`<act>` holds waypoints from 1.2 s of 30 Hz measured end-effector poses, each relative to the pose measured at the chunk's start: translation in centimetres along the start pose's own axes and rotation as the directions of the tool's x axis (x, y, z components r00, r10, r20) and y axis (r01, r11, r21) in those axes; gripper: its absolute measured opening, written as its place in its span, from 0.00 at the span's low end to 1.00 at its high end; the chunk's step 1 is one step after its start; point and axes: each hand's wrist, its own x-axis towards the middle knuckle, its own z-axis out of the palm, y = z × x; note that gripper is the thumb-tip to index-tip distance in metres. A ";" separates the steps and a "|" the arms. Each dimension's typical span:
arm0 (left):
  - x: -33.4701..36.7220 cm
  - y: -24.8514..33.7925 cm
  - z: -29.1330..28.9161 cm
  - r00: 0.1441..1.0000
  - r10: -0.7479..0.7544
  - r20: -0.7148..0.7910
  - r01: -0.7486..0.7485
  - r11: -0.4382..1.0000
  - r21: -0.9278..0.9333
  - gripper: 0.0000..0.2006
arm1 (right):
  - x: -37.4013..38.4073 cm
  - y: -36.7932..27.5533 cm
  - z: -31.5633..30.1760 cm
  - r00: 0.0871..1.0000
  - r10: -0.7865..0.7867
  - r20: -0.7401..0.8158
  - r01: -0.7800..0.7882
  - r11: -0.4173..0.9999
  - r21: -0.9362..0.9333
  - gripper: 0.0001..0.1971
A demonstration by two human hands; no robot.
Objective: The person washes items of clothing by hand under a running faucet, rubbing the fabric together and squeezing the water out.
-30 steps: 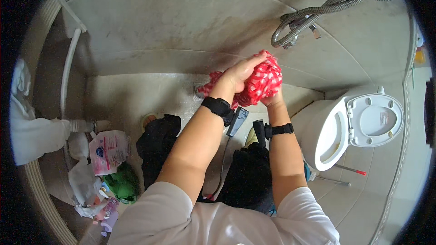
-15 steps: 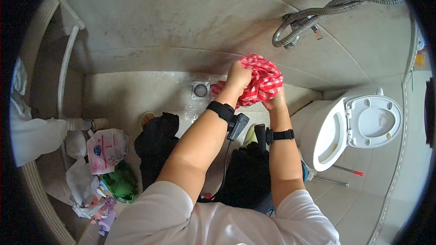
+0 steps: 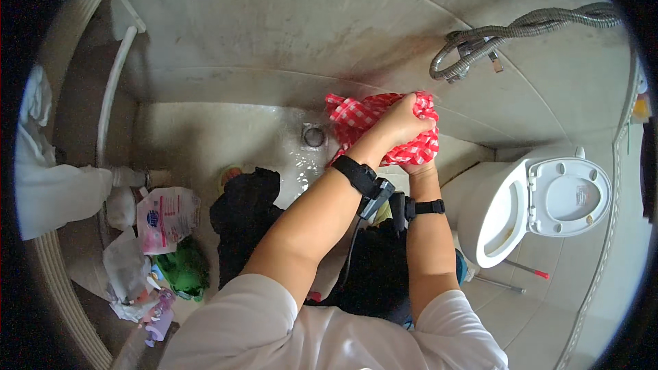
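Observation:
A red and white checked cloth [image 3: 363, 115] is bunched between my two hands, above the wet floor near the far wall. My left hand [image 3: 404, 123] lies over it from the left, fingers closed round the fabric. Beneath the bundle's right part, my right hand [image 3: 419, 166] grips from below, its fingers mostly hidden by the cloth. A loose fold spreads out to the left, toward the floor drain [image 3: 314, 138]. Black straps with small dark boxes sit on both my wrists.
At right stands a white toilet [image 3: 495, 216] with its lid up. A coiled metal hose [image 3: 507, 31] hangs on the far wall. Packages and a green bag [image 3: 184, 270] lie at left, beside a white pipe [image 3: 113, 89]. White cloth [image 3: 55, 185] hangs at the left edge.
My left hand has moved right across the cloth, and a fold of it now spreads out to the left. My right hand stays under the bundle. The whole view has shifted slightly.

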 end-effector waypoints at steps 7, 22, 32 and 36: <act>-1.8 1.9 -0.7 0.980 -0.016 -0.197 0.114 0.861 0.496 0.32 | 0.1 -0.4 1.9 0.929 -0.162 -0.332 0.079 0.965 -0.248 0.24; -1.2 0.0 -0.5 0.962 -0.132 -0.238 0.221 0.889 0.400 0.26 | -0.5 -0.5 3.9 0.931 -0.163 -0.328 0.008 0.904 -0.428 0.22; 0.2 0.7 -0.3 0.948 -0.294 -0.121 0.098 0.633 -0.768 0.12 | -1.6 -0.3 4.3 0.916 -0.315 -0.249 0.147 0.840 -0.523 0.24; 0.5 -1.4 -3.0 0.969 -0.227 -0.100 0.080 0.669 -0.739 0.13 | 0.6 1.6 5.7 0.894 -0.229 -0.386 0.144 0.961 -0.236 0.18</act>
